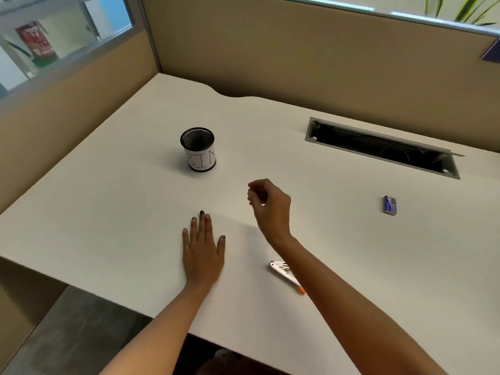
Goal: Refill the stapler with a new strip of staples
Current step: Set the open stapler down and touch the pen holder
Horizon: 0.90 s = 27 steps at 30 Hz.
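A white stapler [281,270] with an orange tip lies on the white desk [108,212], partly hidden under my right forearm. My right hand [269,205] hovers above the desk beyond the stapler, fingers curled together; whether something small is pinched in them is not visible. My left hand [203,250] rests flat on the desk, palm down, fingers together, holding nothing. A small blue staple box [390,205] lies far to the right, away from both hands.
A black mesh cup [198,149] with a paper label reading "BIN" stands behind my hands. A long open cable slot [381,147] is cut into the desk at the back right. Tan partition walls enclose the desk at the back and left.
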### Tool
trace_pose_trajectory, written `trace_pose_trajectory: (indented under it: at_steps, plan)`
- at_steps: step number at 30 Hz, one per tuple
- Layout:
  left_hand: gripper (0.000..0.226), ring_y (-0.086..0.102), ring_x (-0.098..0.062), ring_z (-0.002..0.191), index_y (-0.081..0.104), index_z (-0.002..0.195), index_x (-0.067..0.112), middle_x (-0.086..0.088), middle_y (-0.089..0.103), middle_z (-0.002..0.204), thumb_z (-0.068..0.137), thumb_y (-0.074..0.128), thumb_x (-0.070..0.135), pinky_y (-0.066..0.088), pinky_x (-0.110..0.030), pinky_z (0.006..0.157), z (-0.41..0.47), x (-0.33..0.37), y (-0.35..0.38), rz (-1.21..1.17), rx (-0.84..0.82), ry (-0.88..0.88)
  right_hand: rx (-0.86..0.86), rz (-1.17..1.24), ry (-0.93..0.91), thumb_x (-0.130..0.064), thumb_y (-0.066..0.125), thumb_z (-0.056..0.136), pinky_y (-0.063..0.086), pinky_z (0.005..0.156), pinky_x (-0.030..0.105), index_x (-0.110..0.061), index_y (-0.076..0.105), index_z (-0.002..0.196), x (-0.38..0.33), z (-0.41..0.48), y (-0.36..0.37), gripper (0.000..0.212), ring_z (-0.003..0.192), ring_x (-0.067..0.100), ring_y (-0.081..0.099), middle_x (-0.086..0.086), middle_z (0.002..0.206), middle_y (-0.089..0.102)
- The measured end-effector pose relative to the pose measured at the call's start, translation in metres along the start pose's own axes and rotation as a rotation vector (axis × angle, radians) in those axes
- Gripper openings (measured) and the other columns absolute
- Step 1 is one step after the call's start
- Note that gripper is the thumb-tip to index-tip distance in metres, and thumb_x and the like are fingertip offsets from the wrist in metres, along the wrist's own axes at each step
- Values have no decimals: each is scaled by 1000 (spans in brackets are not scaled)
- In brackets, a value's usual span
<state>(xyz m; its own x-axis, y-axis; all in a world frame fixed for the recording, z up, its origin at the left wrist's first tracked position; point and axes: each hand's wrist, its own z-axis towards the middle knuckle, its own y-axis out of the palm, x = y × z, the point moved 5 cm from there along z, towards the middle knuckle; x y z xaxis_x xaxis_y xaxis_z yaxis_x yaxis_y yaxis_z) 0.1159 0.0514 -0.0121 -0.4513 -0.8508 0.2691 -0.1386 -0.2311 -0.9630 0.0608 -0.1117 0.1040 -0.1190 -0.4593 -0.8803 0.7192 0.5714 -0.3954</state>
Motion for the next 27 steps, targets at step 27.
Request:
trace_pose_trajectory:
  at_steps: [27]
  plan:
    - [65, 17, -25, 147, 22, 150, 8, -9, 19, 159, 96, 23, 44, 20, -47, 116, 3, 0, 1, 42, 9, 5, -72, -163, -266, 5, 53, 86, 46, 64, 34, 2, 69, 86, -37, 168, 129, 16, 74, 29, 60, 17, 80, 69]
